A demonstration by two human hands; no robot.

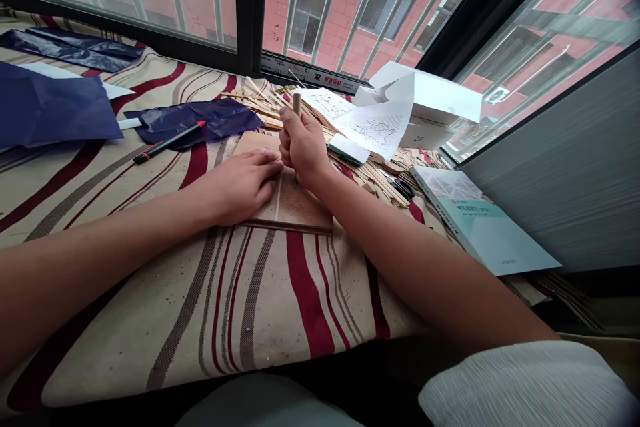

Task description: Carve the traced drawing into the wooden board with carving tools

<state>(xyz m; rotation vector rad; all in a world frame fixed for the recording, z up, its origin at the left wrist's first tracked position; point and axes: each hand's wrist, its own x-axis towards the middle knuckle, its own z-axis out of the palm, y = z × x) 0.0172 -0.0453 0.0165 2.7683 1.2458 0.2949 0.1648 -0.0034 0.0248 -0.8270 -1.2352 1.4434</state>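
Note:
My right hand (303,145) is wrapped in a fist around a wooden-handled tool (297,104), whose rounded end sticks up above the thumb. Its lower end is hidden by the hand, so I cannot tell what blade or tip it has. Beneath both hands lies a flat wooden board (305,210). Down its middle runs a thin pale strip (278,203), its far end going under my fingers. My left hand (243,183) rests on the board's left side, with bent fingers together, pressing at the strip beside my right fist.
Bamboo strips (255,103) lie heaped behind the board, near printed drawings (377,127) and a white box (425,103). Scissors (401,188) and a book (480,213) are to the right. A red-tipped black pen (170,142) and dark blue sheets (200,121) lie left, on striped cloth (165,280).

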